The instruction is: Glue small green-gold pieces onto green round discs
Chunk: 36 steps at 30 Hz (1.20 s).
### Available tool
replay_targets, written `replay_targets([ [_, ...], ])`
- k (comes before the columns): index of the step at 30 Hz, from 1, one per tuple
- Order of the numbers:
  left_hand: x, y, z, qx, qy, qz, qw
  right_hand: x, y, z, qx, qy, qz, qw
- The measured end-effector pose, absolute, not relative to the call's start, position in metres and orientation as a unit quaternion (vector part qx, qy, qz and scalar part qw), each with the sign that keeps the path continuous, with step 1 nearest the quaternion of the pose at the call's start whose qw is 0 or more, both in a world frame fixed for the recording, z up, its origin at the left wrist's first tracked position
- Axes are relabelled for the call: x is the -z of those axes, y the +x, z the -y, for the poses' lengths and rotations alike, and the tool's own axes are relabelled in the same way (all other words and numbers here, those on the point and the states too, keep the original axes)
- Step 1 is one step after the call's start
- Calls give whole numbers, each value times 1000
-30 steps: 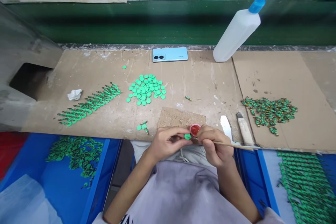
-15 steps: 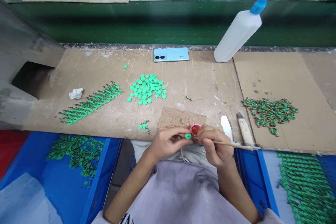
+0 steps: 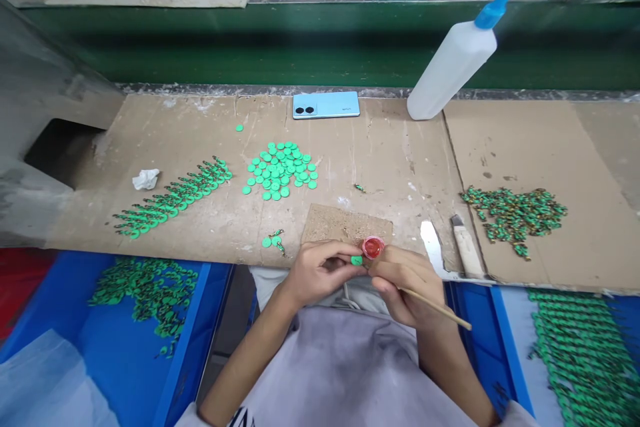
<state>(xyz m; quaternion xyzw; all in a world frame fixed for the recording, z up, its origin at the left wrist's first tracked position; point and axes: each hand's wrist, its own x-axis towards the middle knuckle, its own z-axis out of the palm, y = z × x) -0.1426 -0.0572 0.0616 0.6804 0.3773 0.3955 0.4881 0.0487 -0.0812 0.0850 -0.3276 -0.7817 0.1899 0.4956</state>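
Between the thumb and finger of my left hand [image 3: 323,271] is a small green disc [image 3: 356,260], held at the table's front edge. My right hand [image 3: 411,280] is closed on a thin wooden stick [image 3: 440,307], whose back end points down to the right. The stick's tip is hidden by my fingers, close to the disc. Just behind both hands stands a small round cup of red paste [image 3: 373,247], on a brown board [image 3: 340,223]. A loose pile of green discs [image 3: 280,170] lies farther back, left of centre.
Rows of green discs with small figures [image 3: 175,197] lie at left, a heap of small green-gold pieces [image 3: 517,213] at right. A phone [image 3: 326,105] and a white squeeze bottle [image 3: 453,67] are at the back. A knife [image 3: 467,247] lies right. Blue bins [image 3: 115,353] flank me.
My right hand has moved left toward the disc, and the stick has tilted, its back end swinging downward. My left hand stays nearly still. Across the bench, another person's hand has left the green basket.
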Motion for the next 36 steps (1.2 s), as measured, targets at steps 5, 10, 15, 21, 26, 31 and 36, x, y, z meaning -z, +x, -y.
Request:
replay_targets([
  [5,-61,-142,59,-400,661,-390,501,-87,52,87,-211,-352,736,538],
  [10,-59,-142,59,-403,650,-387,515,-88,51,87,-227,-360,746,513],
  [15,-61,-142,58,-415,652,-375,512,-85,49,85,-231,-363,740,517],
  [21,-60,-143,58,-418,663,-366,502,-85,49,82,-218,-364,758,495],
  [26,-55,-143,59,-411,663,-376,500,-91,53,85,-257,-381,767,447],
  [31,-53,-143,59,-415,670,-374,489,-102,62,91,-333,-421,750,386],
  [36,-56,-143,59,-412,667,-383,488,-102,67,88,-315,-391,762,409],
])
